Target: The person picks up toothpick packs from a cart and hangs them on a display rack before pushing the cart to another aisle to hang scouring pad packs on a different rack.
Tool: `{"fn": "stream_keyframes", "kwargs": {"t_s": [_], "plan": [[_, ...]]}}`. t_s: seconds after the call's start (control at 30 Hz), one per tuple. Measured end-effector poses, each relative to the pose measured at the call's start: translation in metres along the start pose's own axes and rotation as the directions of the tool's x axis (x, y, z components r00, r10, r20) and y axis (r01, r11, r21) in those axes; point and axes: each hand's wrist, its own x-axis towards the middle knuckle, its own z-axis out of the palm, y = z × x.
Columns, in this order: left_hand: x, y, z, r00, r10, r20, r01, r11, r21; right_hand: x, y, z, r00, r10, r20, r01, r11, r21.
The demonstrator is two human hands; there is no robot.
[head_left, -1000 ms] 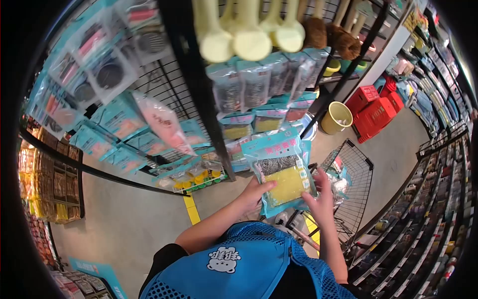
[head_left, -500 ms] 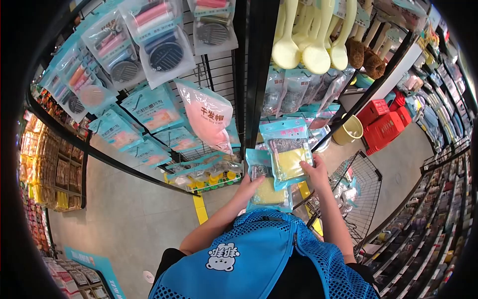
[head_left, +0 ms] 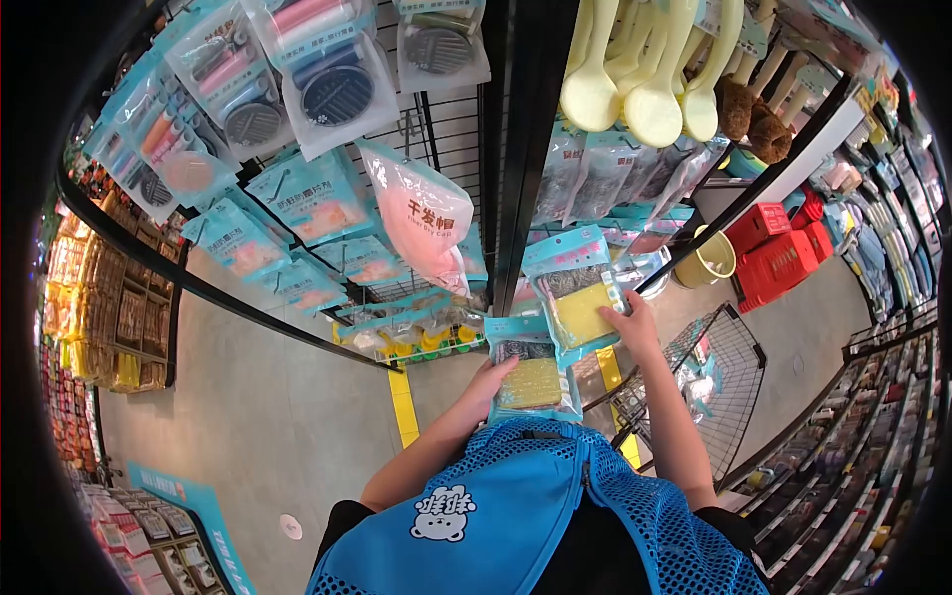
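Observation:
My left hand (head_left: 489, 385) grips the left edge of a blue-trimmed sponge pack (head_left: 531, 382), low in front of my vest. Through its clear front show a yellow sponge and some grey scouring material. With thumb on the front, my right hand (head_left: 633, 325) holds a second sponge pack (head_left: 583, 302) by its right side. This pack is tilted, higher and further right, and its lower corner overlaps the first pack. Both hands are closed, with the fingers behind the packs mostly hidden. Steel-wool packs (head_left: 605, 174) hang on the rack just beyond.
A pink dry-hair cap pack (head_left: 421, 218) hangs left of a black rack post (head_left: 531, 129). Pale yellow ladles (head_left: 653, 114) hang above. To the right stand a wire cart (head_left: 729, 397) with goods, a cream bucket (head_left: 706, 260) and red baskets (head_left: 778, 263).
The two sponge packs have moved apart, exposing more of the left one. The right one has shifted slightly right. The shelves appear a little further right in view.

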Motion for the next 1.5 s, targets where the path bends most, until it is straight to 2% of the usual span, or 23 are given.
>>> {"fn": "stream_keyframes", "kwargs": {"t_s": [0.07,0.17,0.27,0.33,0.53,0.67,0.73,0.77,0.87,0.93,1.0,1.03,1.07,1.13,1.2,1.3,1.5], "plan": [[-0.004,-0.002,0.004,1.000,0.011,0.028,-0.011,1.000,-0.019,-0.003,-0.006,-0.005,1.000,-0.010,-0.014,0.009,0.996,-0.087],[-0.008,-0.008,0.005,0.999,0.021,0.036,-0.019,0.999,-0.041,0.000,-0.005,-0.007,0.994,-0.106,-0.040,0.095,0.969,-0.230],[-0.011,-0.012,0.005,1.000,-0.007,0.017,0.009,0.997,-0.083,0.004,-0.012,-0.005,0.997,-0.066,-0.031,0.056,0.965,-0.256],[-0.015,-0.013,0.008,1.000,-0.009,0.013,0.010,0.995,-0.100,0.023,0.016,-0.001,0.998,-0.067,-0.019,0.061,0.968,-0.243],[-0.009,-0.030,-0.004,0.998,0.026,-0.050,-0.026,1.000,0.010,0.049,0.028,0.013,0.998,-0.053,-0.019,0.044,0.947,-0.319],[0.000,-0.042,-0.023,0.985,-0.169,0.031,0.171,0.983,-0.065,0.052,0.045,0.027,0.989,-0.136,-0.054,0.105,0.915,-0.389],[0.009,-0.051,-0.034,0.948,-0.310,0.079,0.319,0.935,-0.156,0.038,0.059,0.029,0.972,-0.188,-0.140,0.124,0.919,-0.375],[0.008,-0.048,-0.029,0.946,-0.318,0.062,0.323,0.938,-0.123,0.029,0.071,0.030,0.959,-0.214,-0.186,0.133,0.919,-0.371],[0.008,-0.045,-0.008,0.934,-0.356,0.035,0.357,0.932,-0.060,-0.016,0.113,0.020,0.992,-0.089,-0.086,0.069,0.974,-0.217],[0.016,-0.040,0.007,0.914,-0.404,0.039,0.406,0.912,-0.058,-0.051,0.161,0.010,0.992,0.049,-0.113,-0.064,0.989,-0.133],[0.018,-0.032,0.040,0.975,-0.223,0.015,0.218,0.964,0.155,-0.103,0.171,-0.011,0.961,0.220,-0.169,-0.209,0.974,0.082],[0.023,-0.028,0.055,0.992,-0.127,0.024,0.116,0.958,0.260,-0.128,0.173,-0.023,0.945,0.258,-0.199,-0.244,0.965,0.093],[0.033,-0.027,0.064,0.994,0.022,0.103,-0.058,0.930,0.363,-0.152,0.176,-0.035,0.928,0.294,-0.228,-0.276,0.955,0.106],[0.065,-0.023,0.080,0.964,0.232,0.133,-0.267,0.837,0.477,-0.198,0.184,-0.054,0.887,0.305,-0.346,-0.312,0.949,0.036],[0.097,-0.008,0.101,0.888,0.395,0.236,-0.459,0.721,0.519,-0.235,0.203,-0.067,0.840,0.317,-0.440,-0.305,0.947,0.098],[0.132,0.004,0.128,0.840,0.461,0.286,-0.537,0.629,0.562,-0.272,0.222,-0.072,0.764,0.364,-0.532,-0.313,0.931,0.187],[0.176,-0.002,0.150,0.822,0.522,0.229,-0.554,0.640,0.532,-0.285,0.209,-0.069,0.691,0.483,-0.538,-0.311,0.870,0.382]]}}
